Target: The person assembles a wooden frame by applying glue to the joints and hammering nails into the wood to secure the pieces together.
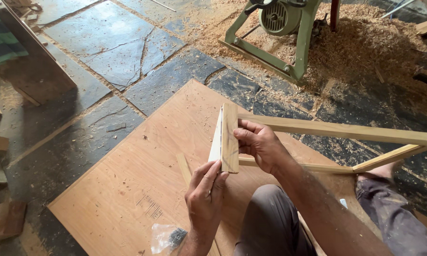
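A wooden frame of pale slats (337,131) lies tilted over my knee. Its short end piece (230,137) stands upright in front of me, with a thin white strip (217,140) against its left face. My left hand (205,194) pinches the bottom of the end piece and strip from below. My right hand (258,144) grips the end piece from the right, thumb on its front face. Both hands are closed on the frame's end.
A plywood sheet (142,185) lies on the dark stone floor under the frame. A small clear bag of dark screws (168,237) rests on it near my left arm. A green machine stand (280,33) and a sawdust heap (365,42) lie beyond. Wooden boards (31,66) stand at left.
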